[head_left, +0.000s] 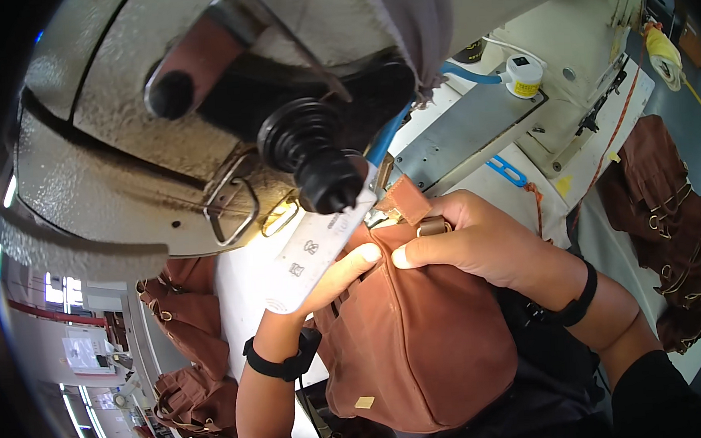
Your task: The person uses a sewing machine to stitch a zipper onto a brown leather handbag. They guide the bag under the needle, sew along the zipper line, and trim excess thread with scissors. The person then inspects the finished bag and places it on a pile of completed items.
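Note:
A brown bag (454,333) with a raised seam down its middle hangs below my hands, close to my body. My left hand (344,272) pinches its upper edge left of the seam, thumb on the outer face, partly hidden behind a white plate (309,258). On the seam's other side my right hand (472,240) grips the same edge, its thumb tip close to the left thumb. A lighter brown tab (408,199) sticks up from the edge beside the right fingers, next to a dark strap loop (431,227). Small metal parts at the tab's base are hard to make out.
The large sewing machine (121,145) overhangs the upper left, its black knob (328,180) above my hands. Brown bags lie in piles at right (671,215) and left (192,317). A blue plastic tool (508,171) and a white round container (522,76) lie beyond my right hand.

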Tool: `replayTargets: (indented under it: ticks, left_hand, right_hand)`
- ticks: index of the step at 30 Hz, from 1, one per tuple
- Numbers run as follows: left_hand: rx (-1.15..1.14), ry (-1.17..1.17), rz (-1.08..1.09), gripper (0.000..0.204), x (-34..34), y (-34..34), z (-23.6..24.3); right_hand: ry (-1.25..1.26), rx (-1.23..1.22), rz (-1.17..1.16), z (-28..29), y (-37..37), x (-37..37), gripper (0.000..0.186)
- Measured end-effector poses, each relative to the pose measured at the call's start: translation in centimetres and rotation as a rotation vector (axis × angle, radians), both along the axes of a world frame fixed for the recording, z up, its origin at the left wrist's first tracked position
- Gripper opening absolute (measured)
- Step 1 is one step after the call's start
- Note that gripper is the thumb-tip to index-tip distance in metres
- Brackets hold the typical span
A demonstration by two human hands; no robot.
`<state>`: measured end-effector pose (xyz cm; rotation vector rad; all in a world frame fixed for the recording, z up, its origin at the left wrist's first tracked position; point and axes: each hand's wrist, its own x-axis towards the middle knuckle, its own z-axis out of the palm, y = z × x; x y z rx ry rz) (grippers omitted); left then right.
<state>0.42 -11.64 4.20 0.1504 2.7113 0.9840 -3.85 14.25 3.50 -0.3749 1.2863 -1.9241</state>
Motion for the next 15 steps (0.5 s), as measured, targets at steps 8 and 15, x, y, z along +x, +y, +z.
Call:
replayTargets:
  ticks: [8,15]
  left_hand:
    - [0.088,0.106,-0.121,0.039,-0.9,0.3,1.1]
    - [0.238,0.106,-0.06,0.037,-1.5,1.0,2.2]
  right_hand:
    - [0.015,0.004,-0.049,0.8,-0.3,-0.1,0.012]
    - [0.336,0.286,-0.153,0.2,-0.7,-0.5,0.036]
